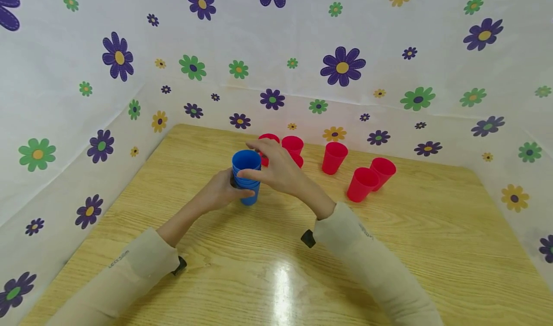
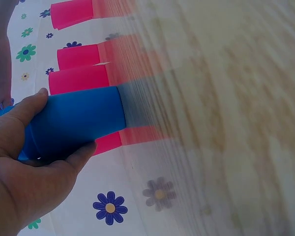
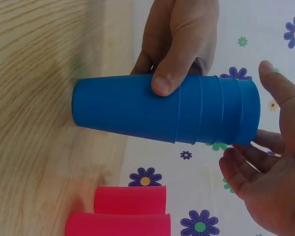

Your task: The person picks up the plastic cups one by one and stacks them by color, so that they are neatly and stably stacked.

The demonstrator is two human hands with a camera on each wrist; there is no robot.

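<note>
Several blue cups (image 1: 247, 161) are nested in one upright stack left of the table's middle. My left hand (image 1: 219, 191) grips the stack from the left, its thumb across the near side. In the right wrist view the stacked rims of the blue cups (image 3: 211, 110) show one above another. My right hand (image 1: 280, 170) is at the top of the stack, thumb and fingers spread about the upper rim. Its thumb stands off the rim in the right wrist view, while the other fingertips (image 3: 231, 153) are close to the rim; whether they touch I cannot tell.
Behind my right hand stand several red cups (image 1: 292, 144), partly hidden. Farther right on the wooden table (image 1: 268, 249) are a lone red cup (image 1: 334, 158) and two more, the nearer red cup (image 1: 362, 185) overlapping the other. A flower-patterned sheet (image 1: 302, 38) encloses the back and sides.
</note>
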